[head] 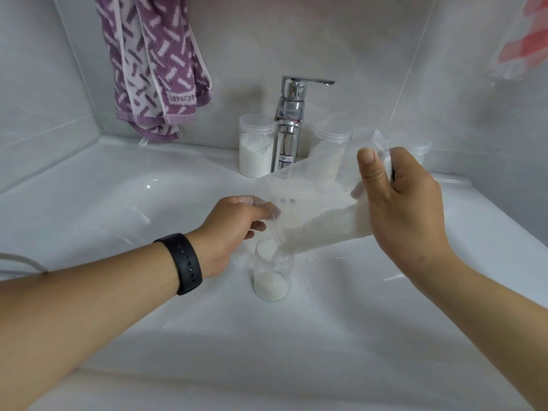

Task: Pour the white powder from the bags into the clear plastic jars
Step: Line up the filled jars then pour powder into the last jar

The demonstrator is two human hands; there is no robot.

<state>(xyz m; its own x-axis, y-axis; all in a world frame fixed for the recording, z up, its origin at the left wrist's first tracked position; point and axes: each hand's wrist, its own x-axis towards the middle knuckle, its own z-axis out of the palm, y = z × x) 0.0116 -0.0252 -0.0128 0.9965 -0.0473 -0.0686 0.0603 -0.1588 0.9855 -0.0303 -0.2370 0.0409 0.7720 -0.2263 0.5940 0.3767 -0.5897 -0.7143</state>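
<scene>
A clear plastic bag [314, 209] of white powder is tilted over an open clear jar [272, 277] that stands in the white sink basin [148, 221]. Powder runs from the bag's low corner into the jar, which is partly filled. My left hand [237, 232] pinches the bag's mouth edge just above the jar. My right hand [403, 209] grips the bag's raised end, thumb on top. A second jar [256, 146] holding white powder stands left of the tap. A third jar [330, 143] stands right of the tap, partly hidden behind the bag.
A chrome tap [289, 123] rises at the sink's back edge. A purple patterned towel [154, 66] hangs on the wall at the left. A clear bag with red marks [522, 40] hangs at the upper right. Powder specks lie around the front jar.
</scene>
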